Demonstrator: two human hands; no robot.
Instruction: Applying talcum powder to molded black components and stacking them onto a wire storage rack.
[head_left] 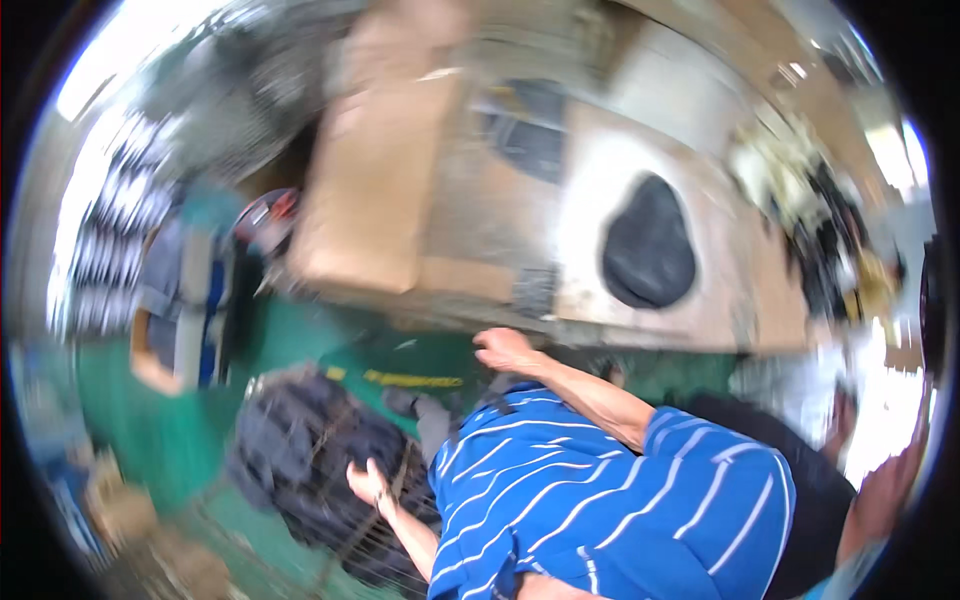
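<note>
Dark wire basket [300,450], blurred, lies under a striped-shirted person's hand [368,482].

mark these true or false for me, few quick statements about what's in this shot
1. The person bending over wears a blue shirt with white stripes. True.
2. The floor is red. False: it is green.
3. A dark rounded thing lies on the table. True.
4. The wire basket is empty. False: dark things fill it.
5. One hand of the bending person is at the table's near edge. True.
</note>
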